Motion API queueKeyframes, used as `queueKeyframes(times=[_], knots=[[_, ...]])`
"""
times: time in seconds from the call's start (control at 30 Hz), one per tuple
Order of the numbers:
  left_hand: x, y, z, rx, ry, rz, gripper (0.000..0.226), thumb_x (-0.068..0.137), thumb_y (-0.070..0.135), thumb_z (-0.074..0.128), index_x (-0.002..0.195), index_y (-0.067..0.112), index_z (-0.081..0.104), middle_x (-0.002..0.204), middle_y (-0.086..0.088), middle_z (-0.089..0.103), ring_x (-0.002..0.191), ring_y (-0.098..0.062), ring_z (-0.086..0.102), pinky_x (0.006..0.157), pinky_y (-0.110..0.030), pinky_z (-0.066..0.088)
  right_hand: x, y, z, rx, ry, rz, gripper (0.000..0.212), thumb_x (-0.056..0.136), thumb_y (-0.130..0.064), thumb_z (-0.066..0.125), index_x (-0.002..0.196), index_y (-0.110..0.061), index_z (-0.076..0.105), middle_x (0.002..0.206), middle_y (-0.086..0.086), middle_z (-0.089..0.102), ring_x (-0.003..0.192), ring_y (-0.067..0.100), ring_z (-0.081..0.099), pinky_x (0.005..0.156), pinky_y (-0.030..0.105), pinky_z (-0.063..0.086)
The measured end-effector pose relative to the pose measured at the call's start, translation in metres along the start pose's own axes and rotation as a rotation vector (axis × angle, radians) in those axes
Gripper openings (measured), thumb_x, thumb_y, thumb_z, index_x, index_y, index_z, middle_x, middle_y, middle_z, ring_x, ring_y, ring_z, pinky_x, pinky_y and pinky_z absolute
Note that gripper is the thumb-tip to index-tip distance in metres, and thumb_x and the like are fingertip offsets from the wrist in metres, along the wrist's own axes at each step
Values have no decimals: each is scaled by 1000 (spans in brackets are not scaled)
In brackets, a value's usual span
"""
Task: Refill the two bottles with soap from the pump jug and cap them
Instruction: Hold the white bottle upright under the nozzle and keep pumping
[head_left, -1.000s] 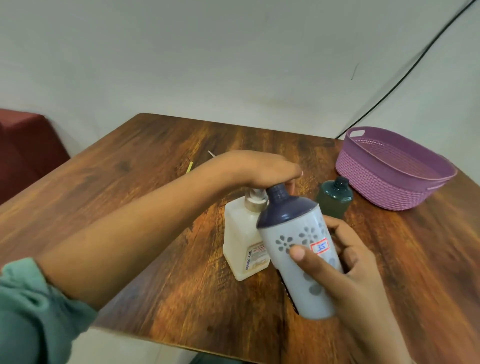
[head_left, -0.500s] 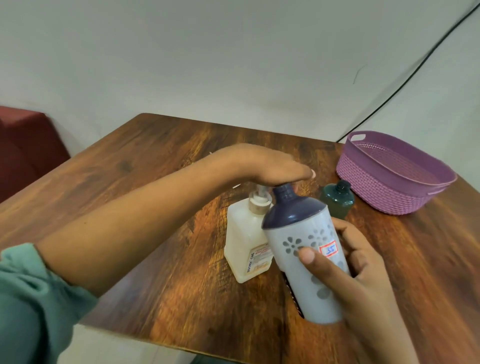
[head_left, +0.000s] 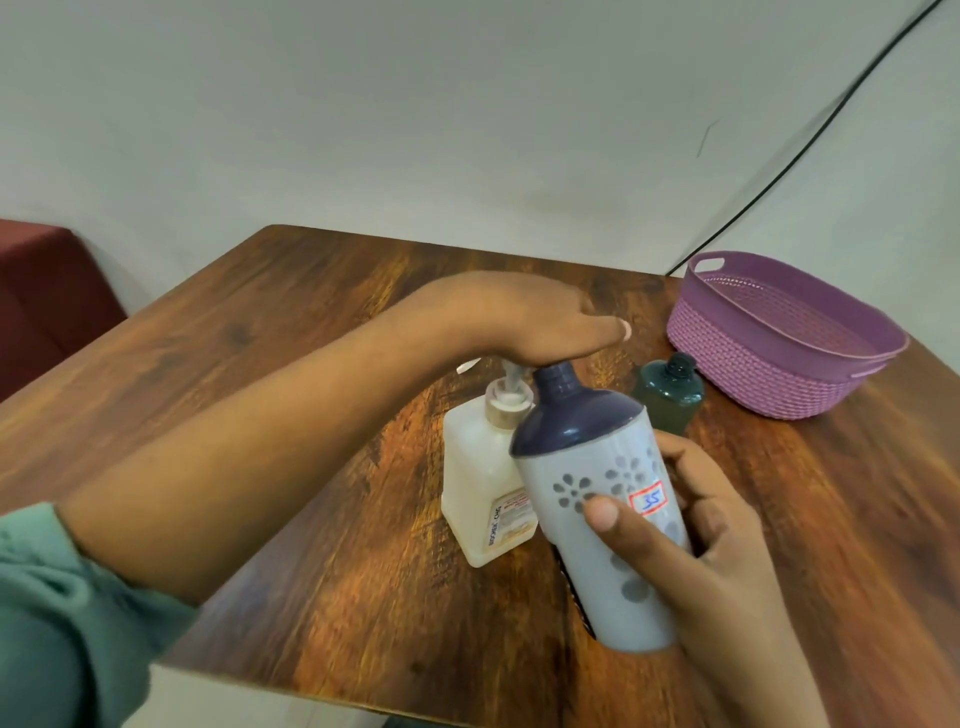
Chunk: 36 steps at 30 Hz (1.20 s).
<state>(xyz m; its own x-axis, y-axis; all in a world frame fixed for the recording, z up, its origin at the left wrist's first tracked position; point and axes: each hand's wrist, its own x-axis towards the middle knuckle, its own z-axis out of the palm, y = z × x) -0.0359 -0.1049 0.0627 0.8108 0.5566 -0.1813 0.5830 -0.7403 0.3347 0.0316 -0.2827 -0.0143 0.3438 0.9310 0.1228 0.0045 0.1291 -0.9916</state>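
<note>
Left hand (head_left: 524, 327) flat, fingers straight, palm atop white translucent plastic pump jug (head_left: 478, 478), right hand (head_left: 711, 561) wrapped around tilted grey floral plastic bottle with navy shoulder (head_left: 597, 499), neck under left palm, dark green plastic bottle (head_left: 670, 395) just beyond right fingers.

Only one garment shows: a long sleeve (head_left: 67, 623) on the left arm, plain muted sage green w/ a slight teal cast, in soft matte fabric. It ends approx. at the elbow in thick bunched folds; the edge is blurred, so cuff & stitching can't be made out. From there the forearm is bare down to the left hand (head_left: 524, 322), where one fingernail (head_left: 625, 329) shows, rounded & reaching just past the tip. The right hand (head_left: 717, 561) is bare, as is its wrist; the thumbnail (head_left: 602, 514) is short & rounded.
</note>
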Motion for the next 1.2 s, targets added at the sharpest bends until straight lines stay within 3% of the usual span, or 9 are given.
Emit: queueKeyframes(times=[0.17,0.33,0.5,0.63,0.73,0.83,0.93,1.1,1.2], knots=[[1,-6,10,-170,-139,-5,48,101,36,23,98,16,66,105,-3,64,105,-23,58,92,-33,42,2,2,0,-18,-7,23,60,42,-37,80,99,-26,66,87,5,74,73,19,71,55,23,54],[-1,6,-6,25,-63,-21,56,99,50,18,120,18,59,131,-5,54,117,-21,49,97,-35,33,3,-3,0,5,-36,18,76,27,-53,88,95,-28,68,88,7,74,74,21,72,55,24,54],[1,-5,9,-170,-129,-15,48,102,37,22,97,18,66,108,-1,63,100,-18,57,84,-27,40,3,0,-2,-18,-25,24,64,39,-39,80,100,-24,65,86,4,74,71,19,71,53,21,53],[-1,-1,3,-120,-129,-20,56,101,44,20,102,13,66,109,-5,64,103,-22,58,92,-34,41,2,-3,0,-14,-39,22,67,32,-43,86,95,-27,68,86,7,74,72,22,71,54,24,54],[-2,4,-2,-25,-27,5,52,99,48,20,100,15,61,105,-3,59,98,-19,54,88,-32,38,1,-4,-1,2,-33,20,76,27,-60,86,95,-31,68,89,8,74,75,24,72,55,26,55],[-1,-2,7,-162,-62,39,45,101,34,25,100,13,64,102,-4,64,101,-24,58,93,-36,44,1,-1,0,-31,-27,19,79,26,-51,87,98,-25,67,86,6,74,72,21,72,53,22,54],[-2,-5,10,-187,-133,7,42,99,32,25,99,13,63,101,0,62,107,-25,57,95,-37,43,3,4,0,-43,-12,25,70,38,-41,79,103,-21,64,84,3,74,70,16,71,52,20,52],[-1,0,-3,8,-113,-14,45,99,45,26,99,17,62,105,-1,60,97,-20,56,78,-30,41,3,0,3,-16,-17,15,77,27,-59,86,96,-30,68,87,4,74,74,19,72,53,22,54],[2,-2,2,-28,-96,-2,43,100,37,27,101,16,64,107,-1,62,100,-21,57,86,-34,43,3,3,1,-13,-14,19,72,29,-52,87,95,-31,68,86,4,74,73,18,72,53,22,53]])
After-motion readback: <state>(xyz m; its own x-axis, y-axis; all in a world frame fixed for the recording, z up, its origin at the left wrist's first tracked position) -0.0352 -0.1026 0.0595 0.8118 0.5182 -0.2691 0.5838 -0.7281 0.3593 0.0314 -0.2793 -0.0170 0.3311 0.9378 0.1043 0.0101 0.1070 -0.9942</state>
